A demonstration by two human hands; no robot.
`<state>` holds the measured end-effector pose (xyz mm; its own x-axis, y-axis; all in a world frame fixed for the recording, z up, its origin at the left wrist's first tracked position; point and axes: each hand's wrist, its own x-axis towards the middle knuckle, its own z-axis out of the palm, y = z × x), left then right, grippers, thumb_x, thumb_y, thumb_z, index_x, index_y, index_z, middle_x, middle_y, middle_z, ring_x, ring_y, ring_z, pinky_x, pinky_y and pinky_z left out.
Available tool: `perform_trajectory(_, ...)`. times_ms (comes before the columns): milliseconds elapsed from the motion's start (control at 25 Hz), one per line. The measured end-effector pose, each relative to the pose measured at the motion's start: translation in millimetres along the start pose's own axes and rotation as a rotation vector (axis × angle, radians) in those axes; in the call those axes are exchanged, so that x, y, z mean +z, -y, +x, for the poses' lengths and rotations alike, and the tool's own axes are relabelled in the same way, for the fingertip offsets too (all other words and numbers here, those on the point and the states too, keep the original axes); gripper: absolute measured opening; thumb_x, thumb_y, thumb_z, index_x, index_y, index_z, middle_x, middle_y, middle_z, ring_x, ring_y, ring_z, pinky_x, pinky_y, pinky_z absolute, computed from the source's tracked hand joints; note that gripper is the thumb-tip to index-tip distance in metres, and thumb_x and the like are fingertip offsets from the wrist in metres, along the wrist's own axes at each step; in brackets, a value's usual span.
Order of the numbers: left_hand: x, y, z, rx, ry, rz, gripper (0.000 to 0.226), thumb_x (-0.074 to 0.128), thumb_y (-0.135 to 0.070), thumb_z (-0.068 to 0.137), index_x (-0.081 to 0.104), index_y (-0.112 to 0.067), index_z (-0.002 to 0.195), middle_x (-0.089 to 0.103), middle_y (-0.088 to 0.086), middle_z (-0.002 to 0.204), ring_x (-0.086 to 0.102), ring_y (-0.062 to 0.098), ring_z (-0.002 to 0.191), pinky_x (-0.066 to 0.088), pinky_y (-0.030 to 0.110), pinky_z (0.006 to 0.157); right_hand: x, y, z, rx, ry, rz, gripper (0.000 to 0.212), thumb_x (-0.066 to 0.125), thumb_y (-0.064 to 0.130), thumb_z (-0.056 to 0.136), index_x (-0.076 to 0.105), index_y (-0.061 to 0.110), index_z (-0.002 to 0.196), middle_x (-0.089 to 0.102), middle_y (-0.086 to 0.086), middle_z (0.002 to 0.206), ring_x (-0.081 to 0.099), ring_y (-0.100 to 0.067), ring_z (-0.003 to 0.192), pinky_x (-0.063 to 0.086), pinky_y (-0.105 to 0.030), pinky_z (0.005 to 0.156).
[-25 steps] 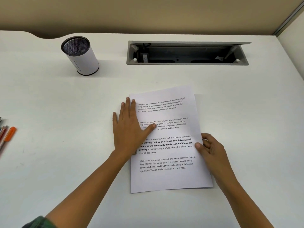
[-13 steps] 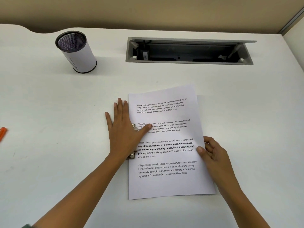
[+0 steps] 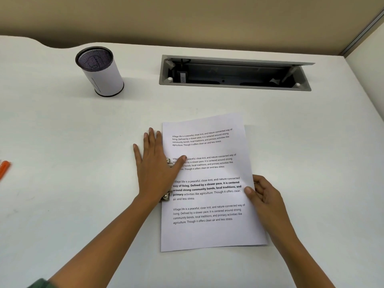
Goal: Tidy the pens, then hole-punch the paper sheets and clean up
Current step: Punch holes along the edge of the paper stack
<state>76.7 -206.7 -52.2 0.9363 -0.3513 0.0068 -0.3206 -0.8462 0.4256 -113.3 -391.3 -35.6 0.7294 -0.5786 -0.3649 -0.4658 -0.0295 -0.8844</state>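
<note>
One view only, head camera. Paper sheets [image 3: 209,183] lie flat at centre of the white worktop [image 3: 62,132], slightly rotated, printed side up. Left hand [image 3: 154,169] is spread flat, palm down over the stack's left edge, thumb on the paper; fingers [image 3: 152,136] are extended and grip nothing. Metal parts of the hole punch [image 3: 168,163] peek out beneath that palm at two spots along the edge, so the punch sits under the hand with the left margin fed in. Right hand [image 3: 265,194] pinches the right edge of the sheets, thumb on top and fingers curled underneath, steadying them.

Pen holder [image 3: 100,71] stands far left; no pens show above its rim. One orange pen [image 3: 4,168] lies at the far-left frame edge, so pen tidying looks unfinished or that pen is out of scope; cannot tell. Open cable tray [image 3: 234,73] sits far centre.

Step in hand, judged: punching. Next move calls for firm downward palm pressure with the right hand keeping the sheets square, then sliding the paper out.
</note>
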Motion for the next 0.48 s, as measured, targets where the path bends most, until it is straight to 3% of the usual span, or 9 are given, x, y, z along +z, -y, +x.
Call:
perform_trajectory(120, -0.2, -0.8, -0.8, -0.014, 0.005, 0.009, 0.093, 0.046, -0.063, 0.086, 0.008, -0.010, 0.152, -0.002, 0.007, 0.161, -0.006, 0.017, 0.148, -0.009, 0.044, 0.119, -1.0, 0.5, 0.7, 0.000, 0.011, 0.007, 0.021, 0.056, 0.010, 0.095, 0.061, 0.025, 0.109, 0.075, 0.012, 0.102, 0.072, -0.010, 0.092, 0.055, -0.031, 0.078)
perform_trajectory(480, 0.9, -0.8, -0.3, -0.025, -0.005, -0.003, 0.090, 0.045, -0.061, 0.087, 0.009, -0.012, 0.152, -0.001, 0.005, 0.162, -0.005, 0.016, 0.148, -0.009, 0.044, 0.119, -1.6, -0.5, 1.7, 0.004, 0.014, 0.020, 0.021, 0.055, 0.011, 0.095, 0.062, 0.024, 0.110, 0.075, 0.009, 0.104, 0.072, -0.014, 0.093, 0.056, -0.041, 0.084)
